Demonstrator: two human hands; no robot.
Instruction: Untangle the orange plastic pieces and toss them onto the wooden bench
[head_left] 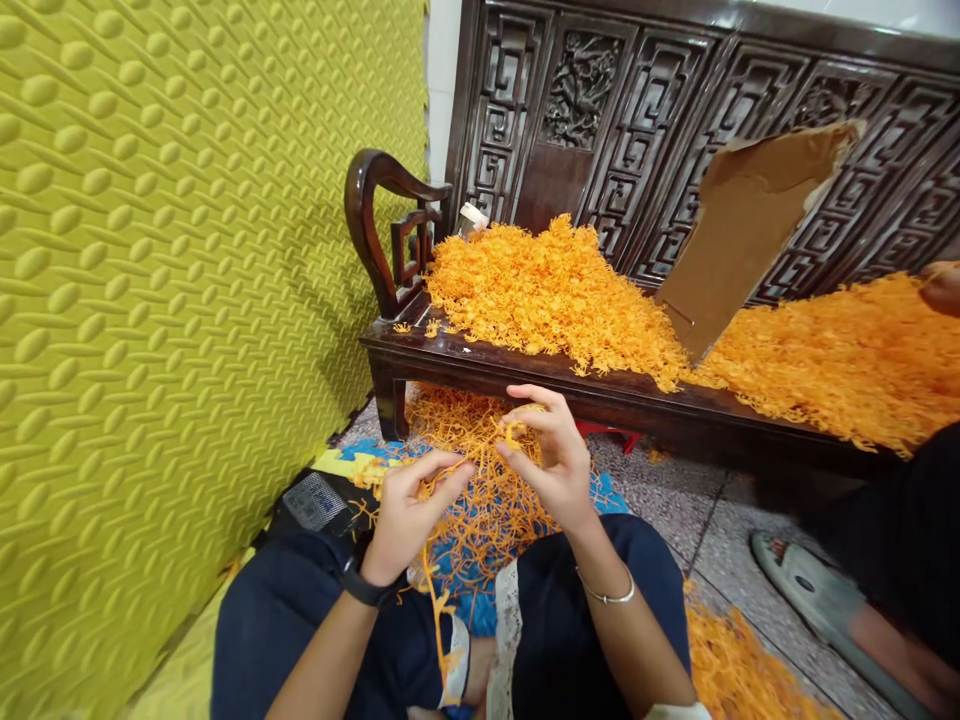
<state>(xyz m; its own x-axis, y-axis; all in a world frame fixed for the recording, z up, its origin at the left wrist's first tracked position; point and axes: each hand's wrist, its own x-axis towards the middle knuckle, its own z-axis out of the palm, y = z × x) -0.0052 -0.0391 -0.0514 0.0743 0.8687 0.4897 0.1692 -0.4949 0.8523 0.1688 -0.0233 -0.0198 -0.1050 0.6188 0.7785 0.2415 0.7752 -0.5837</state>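
Note:
My left hand point(416, 510), with a dark band on its wrist, is closed, thumb against forefinger, on an orange plastic strand. The strand's branched lower part point(437, 615) hangs down between my knees. Facing it, my right hand point(556, 462) pinches a small curled orange plastic piece point(514, 432) between thumb and fingertips. A small gap separates the two hands. Below them a tangled heap of thin orange strands point(491, 515) spreads over blue sheeting point(474, 608) on the floor.
A dark carved wooden bench point(517, 372) bears a pile of small orange pieces point(555, 290). A cardboard sheet point(750, 220) divides it from another pile point(847, 350). At right are another person's hand point(942, 288) and slippered foot point(814, 590). Yellow padding point(187, 300) lines the left.

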